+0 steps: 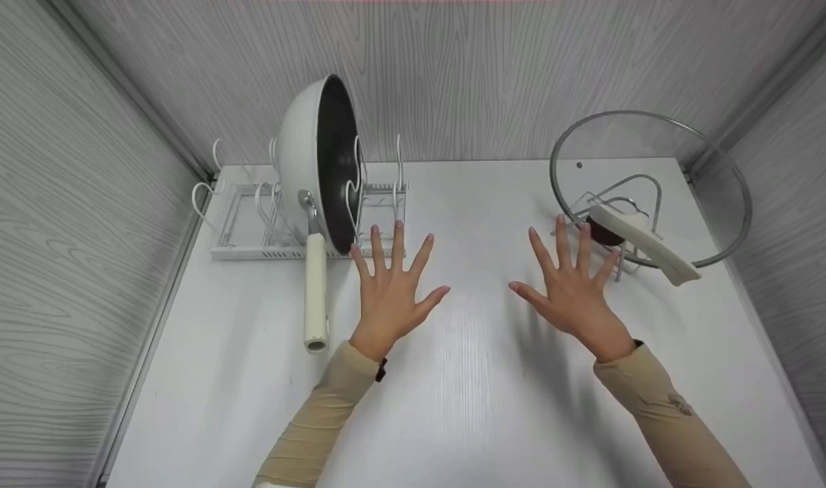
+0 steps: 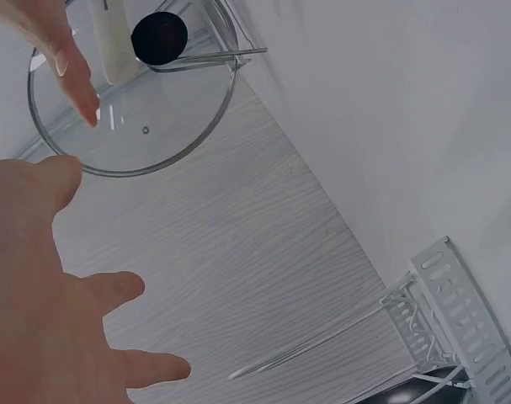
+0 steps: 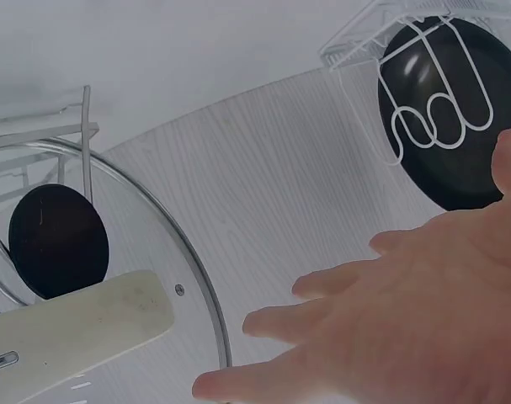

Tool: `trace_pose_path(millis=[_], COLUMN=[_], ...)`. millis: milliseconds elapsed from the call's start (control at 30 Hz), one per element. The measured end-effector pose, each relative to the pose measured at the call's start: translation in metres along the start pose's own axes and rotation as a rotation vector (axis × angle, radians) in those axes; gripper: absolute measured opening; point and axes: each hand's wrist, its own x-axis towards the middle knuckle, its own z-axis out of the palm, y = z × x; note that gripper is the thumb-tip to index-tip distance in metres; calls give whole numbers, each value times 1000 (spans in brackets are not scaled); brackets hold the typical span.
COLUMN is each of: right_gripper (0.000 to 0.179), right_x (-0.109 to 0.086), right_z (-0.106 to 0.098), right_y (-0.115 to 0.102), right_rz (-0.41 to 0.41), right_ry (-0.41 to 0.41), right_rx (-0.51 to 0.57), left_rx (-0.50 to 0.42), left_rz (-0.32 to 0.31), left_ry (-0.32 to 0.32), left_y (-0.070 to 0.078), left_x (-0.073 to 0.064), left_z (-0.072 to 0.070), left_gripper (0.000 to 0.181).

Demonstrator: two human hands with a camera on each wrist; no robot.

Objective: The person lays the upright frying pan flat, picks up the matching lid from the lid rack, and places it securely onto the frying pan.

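My left hand is spread with straight fingers and holds nothing. Just left of it, a pan with a white outside, dark inside and cream handle stands on edge in a white wire rack. My right hand is likewise spread, holding nothing. Beyond its fingertips a glass lid with a metal rim leans in a wire stand. Across the lid lies its long cream handle, with a dark round piece beside it. Whether any fingertip touches the rack or the lid, I cannot tell.
Both racks stand on a white tabletop, toward its back edge. Grey wood-grained panels rise at the back, the left and the right. The pan's handle sticks out toward the front.
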Motion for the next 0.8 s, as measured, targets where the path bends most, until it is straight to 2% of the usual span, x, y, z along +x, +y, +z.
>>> trace_pose_path(millis=[200,333,433,600,800], right_gripper=[87,86,84,81,80], right_x=[1,2,1,-2,-1], right_z=[-1,-3,-5,-8,-11], right_y=[2,3,3,3,-3], right_rz=[-20,-37,-52,-86,-77], right_ry=[-48,-60,-68,-87,-53], right_rx=[128,255,366,583,724], left_rx=[28,-35,-159,-420,-665], left_rz=[29,41,34,9,-28], left_ry=[3,7,-15,-59,-139], left_y=[0,-1,-2,-7,-17], left_x=[0,0,-2,-6,-9], left_z=[-4,-9,-14,-20,-21], left_gripper=[80,77,74,70,67])
